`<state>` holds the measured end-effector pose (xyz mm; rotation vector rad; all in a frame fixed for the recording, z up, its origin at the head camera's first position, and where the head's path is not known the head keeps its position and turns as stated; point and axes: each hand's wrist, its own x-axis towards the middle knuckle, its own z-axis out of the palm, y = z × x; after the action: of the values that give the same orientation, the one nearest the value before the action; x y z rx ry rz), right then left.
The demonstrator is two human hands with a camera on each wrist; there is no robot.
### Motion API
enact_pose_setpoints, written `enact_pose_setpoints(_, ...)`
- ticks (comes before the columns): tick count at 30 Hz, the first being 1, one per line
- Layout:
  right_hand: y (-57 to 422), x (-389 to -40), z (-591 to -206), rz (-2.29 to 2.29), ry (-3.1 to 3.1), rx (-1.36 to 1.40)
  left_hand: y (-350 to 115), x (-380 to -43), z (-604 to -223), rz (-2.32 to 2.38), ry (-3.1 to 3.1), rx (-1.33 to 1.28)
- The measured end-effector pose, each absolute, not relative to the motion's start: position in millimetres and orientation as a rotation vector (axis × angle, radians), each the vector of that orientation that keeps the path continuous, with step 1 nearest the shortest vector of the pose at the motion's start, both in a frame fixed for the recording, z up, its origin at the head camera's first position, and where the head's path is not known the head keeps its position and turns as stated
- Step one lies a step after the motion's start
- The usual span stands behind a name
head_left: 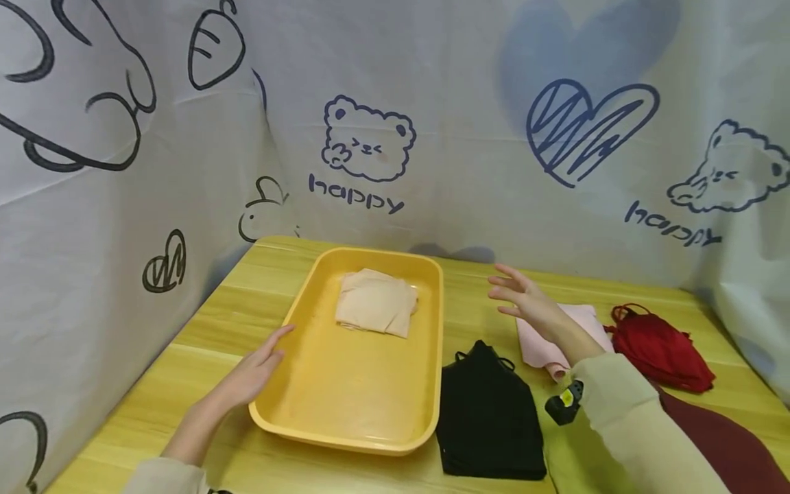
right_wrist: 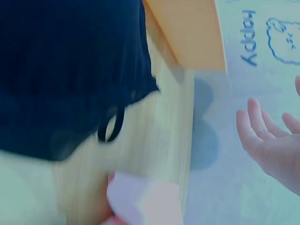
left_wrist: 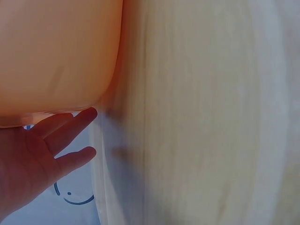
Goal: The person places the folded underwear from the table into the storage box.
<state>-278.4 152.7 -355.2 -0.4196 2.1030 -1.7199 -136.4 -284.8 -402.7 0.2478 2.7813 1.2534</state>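
Note:
A yellow tray [head_left: 345,412] lies on the wooden table, and a folded cream cloth [head_left: 375,302] rests at its far end. My left hand [head_left: 253,374] is at the tray's left wall, fingers extended along it; the left wrist view shows that hand [left_wrist: 37,159] with its fingertips right by the tray [left_wrist: 56,56]. Over the table to the right of the tray, my right hand [head_left: 533,305] is raised with spread fingers and holds nothing. Below it lies a folded black garment with thin straps [head_left: 490,415], beside the tray's right wall. A pink cloth [head_left: 583,319] shows partly behind the right wrist.
At the far right sits a red cloth bundle with a thin loop [head_left: 663,350]. A maroon cloth [head_left: 716,429] and a lime-green cloth [head_left: 580,453] lie nearer, partly covered by the right sleeve. White drawn-on sheeting [head_left: 457,171] stands behind the table and along its left side.

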Motion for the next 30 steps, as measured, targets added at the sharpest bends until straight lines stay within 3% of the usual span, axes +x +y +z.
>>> enact_pose_setpoints(30,244.7,-282.9,-370.4,-1.477,2.333,-0.293,-289.2,-135.3,-404.2,1.266,2.76,0.234)
